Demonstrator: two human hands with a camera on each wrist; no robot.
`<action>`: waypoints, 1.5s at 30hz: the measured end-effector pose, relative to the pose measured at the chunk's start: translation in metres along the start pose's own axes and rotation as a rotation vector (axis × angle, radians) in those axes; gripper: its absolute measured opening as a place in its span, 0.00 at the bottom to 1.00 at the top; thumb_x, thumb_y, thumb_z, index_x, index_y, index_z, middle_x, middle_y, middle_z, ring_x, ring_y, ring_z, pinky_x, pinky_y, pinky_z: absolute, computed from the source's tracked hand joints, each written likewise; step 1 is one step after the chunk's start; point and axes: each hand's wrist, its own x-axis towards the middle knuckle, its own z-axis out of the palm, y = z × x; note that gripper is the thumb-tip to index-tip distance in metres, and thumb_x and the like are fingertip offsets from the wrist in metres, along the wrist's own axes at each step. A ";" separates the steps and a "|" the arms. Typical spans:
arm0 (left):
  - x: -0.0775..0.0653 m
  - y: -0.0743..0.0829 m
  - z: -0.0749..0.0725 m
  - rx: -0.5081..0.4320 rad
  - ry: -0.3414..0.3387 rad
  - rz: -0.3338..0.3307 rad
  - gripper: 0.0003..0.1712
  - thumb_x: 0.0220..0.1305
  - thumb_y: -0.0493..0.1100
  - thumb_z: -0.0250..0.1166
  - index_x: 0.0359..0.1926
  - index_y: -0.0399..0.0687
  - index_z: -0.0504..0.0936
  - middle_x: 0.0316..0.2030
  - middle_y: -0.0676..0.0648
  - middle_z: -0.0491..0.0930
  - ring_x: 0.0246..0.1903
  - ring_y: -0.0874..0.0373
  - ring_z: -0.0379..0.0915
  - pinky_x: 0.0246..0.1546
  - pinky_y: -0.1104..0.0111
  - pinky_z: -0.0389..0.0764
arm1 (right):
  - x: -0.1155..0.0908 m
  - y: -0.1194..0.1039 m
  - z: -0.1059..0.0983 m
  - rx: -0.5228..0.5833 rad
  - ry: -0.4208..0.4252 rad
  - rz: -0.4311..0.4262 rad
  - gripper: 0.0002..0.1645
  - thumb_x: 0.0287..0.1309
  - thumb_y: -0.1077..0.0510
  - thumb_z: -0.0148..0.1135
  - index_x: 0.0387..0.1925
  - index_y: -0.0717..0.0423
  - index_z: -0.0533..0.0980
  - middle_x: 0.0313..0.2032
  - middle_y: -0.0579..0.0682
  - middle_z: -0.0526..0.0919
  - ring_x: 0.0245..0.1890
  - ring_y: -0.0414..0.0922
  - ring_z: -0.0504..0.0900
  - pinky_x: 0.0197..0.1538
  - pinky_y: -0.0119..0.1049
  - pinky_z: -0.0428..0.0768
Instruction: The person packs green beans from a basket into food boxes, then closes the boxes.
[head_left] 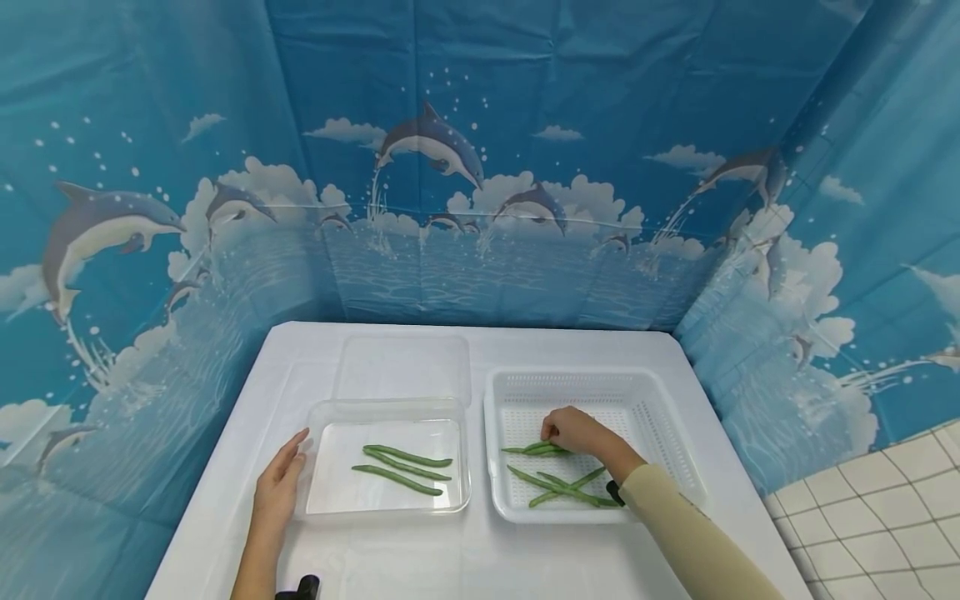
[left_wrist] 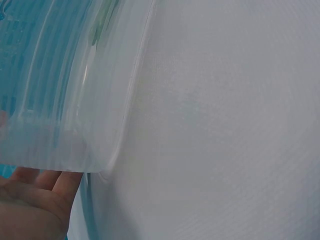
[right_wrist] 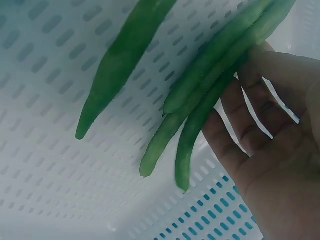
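My right hand (head_left: 581,433) reaches into the white perforated basket (head_left: 678,467), its thumb and fingers pinching a small bunch of green beans (head_left: 536,450). In the right wrist view three green beans (right_wrist: 200,95) lie side by side against the fingers of that hand (right_wrist: 270,115). Nearer the basket's front, more green beans (head_left: 573,490) lie crossed over each other. On the left, a clear plastic container (head_left: 315,412) holds three green beans (head_left: 401,479) lying roughly parallel. My left hand (head_left: 279,483) is at the container's left side with relaxed fingers, the fingertips partly hidden by its wall in the left wrist view.
A clear flat lid (head_left: 401,362) lies behind the container. Everything stands on a white-covered table (head_left: 480,558). Behind and at both sides hangs a blue curtain (head_left: 480,275) printed with dolphins. White tiles (head_left: 885,500) show at the right.
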 end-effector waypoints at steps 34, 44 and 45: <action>-0.003 -0.001 0.001 -0.029 -0.001 -0.014 0.29 0.85 0.54 0.49 0.81 0.63 0.65 0.84 0.44 0.55 0.85 0.38 0.46 0.82 0.33 0.51 | 0.001 -0.031 -0.027 0.665 -0.039 -0.009 0.21 0.78 0.52 0.61 0.61 0.63 0.79 0.53 0.57 0.84 0.46 0.45 0.83 0.54 0.45 0.89; -0.006 -0.001 0.004 -0.016 0.005 -0.017 0.30 0.85 0.56 0.48 0.81 0.61 0.65 0.84 0.44 0.55 0.85 0.38 0.45 0.81 0.31 0.51 | 0.022 -0.089 -0.034 0.905 -0.024 -0.015 0.23 0.76 0.56 0.63 0.64 0.66 0.76 0.50 0.51 0.83 0.47 0.43 0.84 0.51 0.40 0.89; -0.007 -0.001 0.004 -0.013 0.006 -0.021 0.30 0.85 0.56 0.48 0.81 0.61 0.65 0.84 0.44 0.55 0.85 0.38 0.45 0.81 0.31 0.51 | 0.025 -0.096 -0.033 0.913 -0.025 -0.018 0.22 0.76 0.57 0.63 0.64 0.66 0.76 0.49 0.50 0.83 0.47 0.43 0.84 0.50 0.40 0.89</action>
